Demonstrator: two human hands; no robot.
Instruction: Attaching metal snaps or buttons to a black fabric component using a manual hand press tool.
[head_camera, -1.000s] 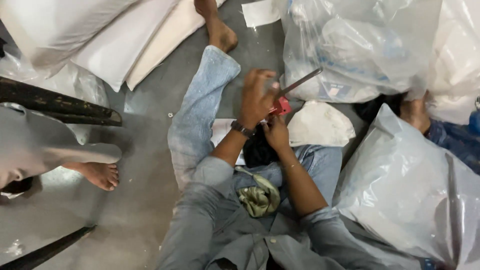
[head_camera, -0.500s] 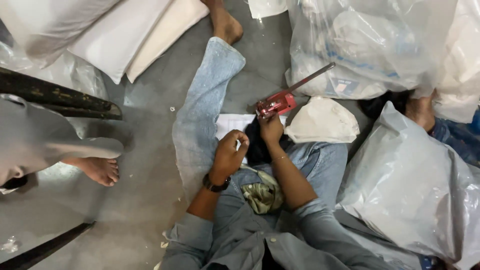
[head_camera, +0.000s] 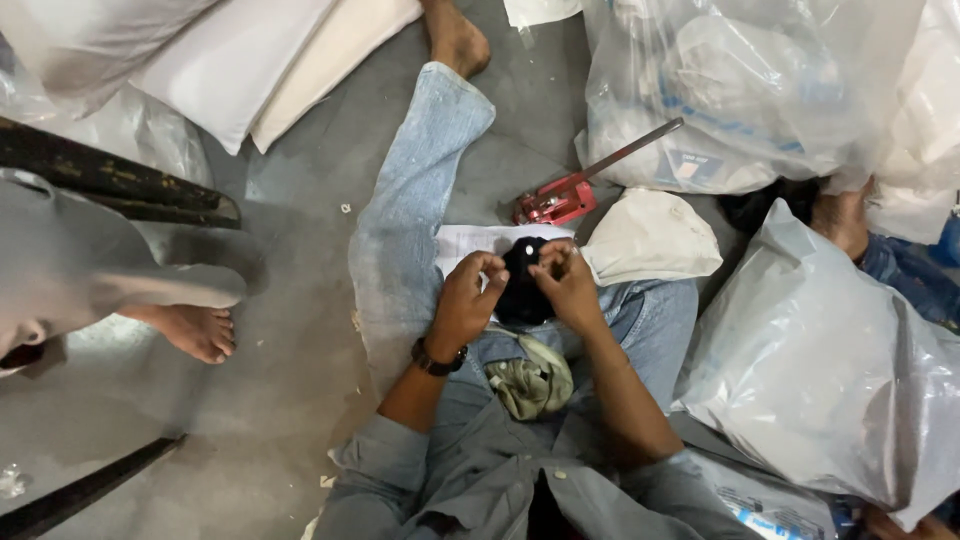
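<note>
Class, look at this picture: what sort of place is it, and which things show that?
Probably a small garment workshop or packing room. Plastic sacks of packed goods crowd a bare concrete floor, and a red hand press tool lies by the seated person working dark cloth.

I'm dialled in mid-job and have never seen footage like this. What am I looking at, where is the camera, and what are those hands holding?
There is no machine here: a person sits on a grey concrete floor, and the single camera is worn on their head, looking down at their lap and outstretched leg.

The left hand, with a wristwatch, and the right hand together pinch a small black piece of fabric with a tiny white dot on it. Under it lies a white sheet of paper.

Just beyond sits a red hand tool with a long metal lever, nobody touching it. Beside it is a folded cream cloth. Clear plastic bags of packed goods crowd the right side. At the left, a bare foot belongs to another person.
</note>
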